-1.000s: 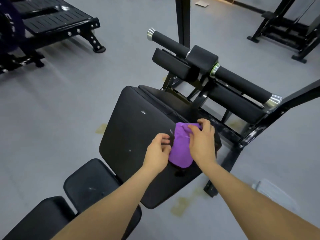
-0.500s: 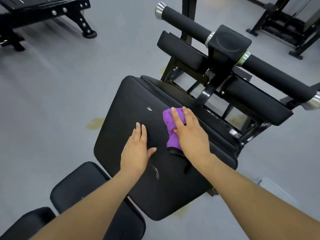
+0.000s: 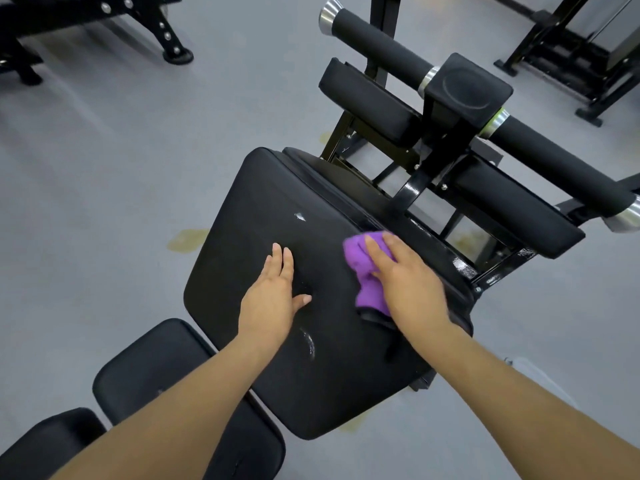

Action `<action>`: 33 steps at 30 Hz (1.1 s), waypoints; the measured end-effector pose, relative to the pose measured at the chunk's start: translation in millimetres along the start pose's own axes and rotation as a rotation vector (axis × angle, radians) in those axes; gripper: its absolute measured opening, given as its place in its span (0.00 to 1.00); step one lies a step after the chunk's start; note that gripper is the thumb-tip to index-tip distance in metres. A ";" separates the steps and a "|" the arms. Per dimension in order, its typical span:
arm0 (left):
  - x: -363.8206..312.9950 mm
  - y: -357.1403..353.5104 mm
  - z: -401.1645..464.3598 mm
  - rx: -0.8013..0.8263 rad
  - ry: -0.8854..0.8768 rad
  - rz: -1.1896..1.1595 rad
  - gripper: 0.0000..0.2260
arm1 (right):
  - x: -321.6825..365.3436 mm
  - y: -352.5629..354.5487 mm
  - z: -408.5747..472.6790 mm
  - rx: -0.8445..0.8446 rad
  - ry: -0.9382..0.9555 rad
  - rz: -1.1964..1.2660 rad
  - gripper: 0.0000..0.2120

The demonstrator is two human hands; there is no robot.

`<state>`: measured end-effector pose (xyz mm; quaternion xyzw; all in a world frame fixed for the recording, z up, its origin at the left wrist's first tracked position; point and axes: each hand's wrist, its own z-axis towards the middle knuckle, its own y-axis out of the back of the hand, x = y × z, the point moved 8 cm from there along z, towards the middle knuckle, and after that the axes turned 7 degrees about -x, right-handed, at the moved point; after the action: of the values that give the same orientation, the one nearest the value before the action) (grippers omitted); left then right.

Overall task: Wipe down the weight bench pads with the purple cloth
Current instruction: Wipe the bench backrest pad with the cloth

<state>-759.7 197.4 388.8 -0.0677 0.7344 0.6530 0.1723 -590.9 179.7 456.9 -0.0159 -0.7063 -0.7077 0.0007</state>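
Right hand point(image 3: 408, 289) presses the purple cloth point(image 3: 367, 271) flat under straight, together fingers on the large bench pad point(image 3: 256, 209) near its far edge to wipe, while left hand point(image 3: 273, 296), fingers straight, thumb out, braces beside it.

A second ago the purple cloth point(image 3: 369, 271) was pinched between both hands above the large pad point(image 3: 277, 216). It has since been pressed flat onto the pad under the right hand point(image 3: 407, 282), toward its 2 o'clock edge. The left hand point(image 3: 273, 296) has been released from the cloth and laid flat on the pad.
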 end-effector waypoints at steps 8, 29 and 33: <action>3.8 1.9 0.6 -0.021 -0.032 -0.028 0.36 | 39.0 7.2 49.6 -0.052 0.081 0.026 0.28; 72.2 18.3 57.2 -0.112 0.004 -0.281 0.32 | 95.9 -23.1 51.6 -0.066 0.351 -0.127 0.39; 75.0 15.5 57.3 -0.115 0.005 -0.302 0.32 | 121.3 -0.9 100.8 -0.206 0.363 -0.028 0.31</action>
<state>-825.2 265.3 372.6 -0.1887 0.6779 0.6603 0.2624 -710.0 283.2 459.1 0.1216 -0.6187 -0.7674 0.1163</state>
